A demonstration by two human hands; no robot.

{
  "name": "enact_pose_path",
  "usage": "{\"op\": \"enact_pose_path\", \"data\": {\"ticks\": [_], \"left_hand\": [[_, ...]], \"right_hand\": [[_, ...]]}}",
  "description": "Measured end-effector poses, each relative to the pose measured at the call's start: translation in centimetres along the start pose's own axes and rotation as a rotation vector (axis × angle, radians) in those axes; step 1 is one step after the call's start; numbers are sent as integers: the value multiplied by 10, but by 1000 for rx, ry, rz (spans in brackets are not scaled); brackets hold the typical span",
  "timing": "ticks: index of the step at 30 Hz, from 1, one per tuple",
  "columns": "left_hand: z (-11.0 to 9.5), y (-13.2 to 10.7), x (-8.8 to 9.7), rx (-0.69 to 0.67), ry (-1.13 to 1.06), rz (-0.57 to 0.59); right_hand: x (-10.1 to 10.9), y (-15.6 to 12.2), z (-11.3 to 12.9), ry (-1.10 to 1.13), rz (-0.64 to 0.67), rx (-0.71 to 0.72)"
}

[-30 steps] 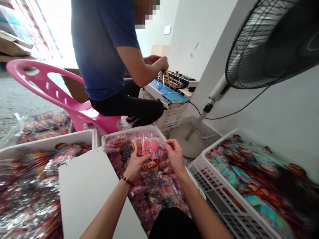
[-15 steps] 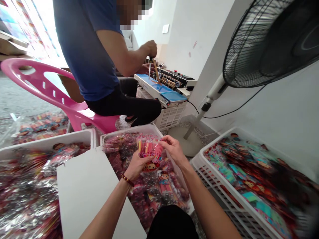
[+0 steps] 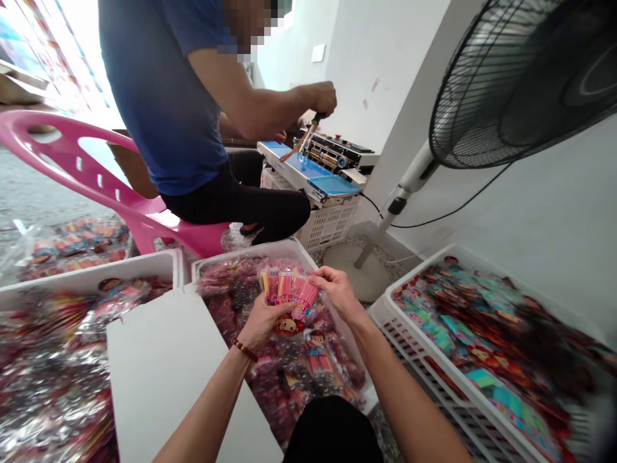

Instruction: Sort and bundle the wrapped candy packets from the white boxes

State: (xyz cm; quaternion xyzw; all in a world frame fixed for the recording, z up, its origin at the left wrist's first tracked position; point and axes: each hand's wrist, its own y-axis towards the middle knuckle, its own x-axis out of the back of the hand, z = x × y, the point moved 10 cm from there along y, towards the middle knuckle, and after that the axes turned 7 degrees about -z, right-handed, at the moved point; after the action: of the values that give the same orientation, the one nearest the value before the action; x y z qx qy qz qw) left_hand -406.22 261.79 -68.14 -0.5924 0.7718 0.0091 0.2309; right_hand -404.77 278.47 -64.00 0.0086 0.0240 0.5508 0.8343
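My left hand point(image 3: 264, 319) grips the lower part of a clear plastic packet point(image 3: 287, 292) of pink and yellow sticks with a cartoon figure printed at its foot. My right hand point(image 3: 338, 292) pinches the packet's upper right edge with its fingers closed. Both hands hold it above a white crate point(image 3: 284, 249) filled with several similar red packets. A beaded bracelet point(image 3: 246, 350) sits on my left wrist.
A person in a blue shirt point(image 3: 164, 90) sits on a pink chair point(image 3: 96, 183), working at a blue-belted machine point(image 3: 321, 170). A standing fan point(image 3: 511, 83) rises at right. White crates of packets lie left point(image 3: 87, 276) and right point(image 3: 424, 379). A white board point(image 3: 168, 373) lies beside my left arm.
My right hand has closed in onto the packet's right edge. The seated person's hand has moved right and up over the machine. The view has shifted slightly.
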Motion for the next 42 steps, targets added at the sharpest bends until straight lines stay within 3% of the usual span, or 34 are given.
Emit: {"op": "enact_pose_path", "data": {"ticks": [6, 12, 15, 20, 25, 29, 34, 42], "left_hand": [[0, 0, -3, -6, -8, 17], [3, -1, -3, 27, -24, 25], [5, -1, -4, 44, -51, 35], [4, 4, -1, -8, -24, 12], [8, 3, -7, -7, 6, 57], [12, 2, -4, 10, -8, 42], [11, 3, -2, -18, -11, 33], [9, 1, -4, -30, 0, 43]], "right_hand": [[-4, 6, 12, -55, 71, 38], [-10, 7, 18, -210, 14, 193], [-4, 9, 13, -195, -25, 177], [-4, 12, 16, -175, 21, 164], [-14, 16, 20, -325, 3, 186], [-19, 15, 18, -151, 23, 178], [-18, 9, 14, 59, 103, 40], [-16, 15, 20, -36, 64, 58]]}}
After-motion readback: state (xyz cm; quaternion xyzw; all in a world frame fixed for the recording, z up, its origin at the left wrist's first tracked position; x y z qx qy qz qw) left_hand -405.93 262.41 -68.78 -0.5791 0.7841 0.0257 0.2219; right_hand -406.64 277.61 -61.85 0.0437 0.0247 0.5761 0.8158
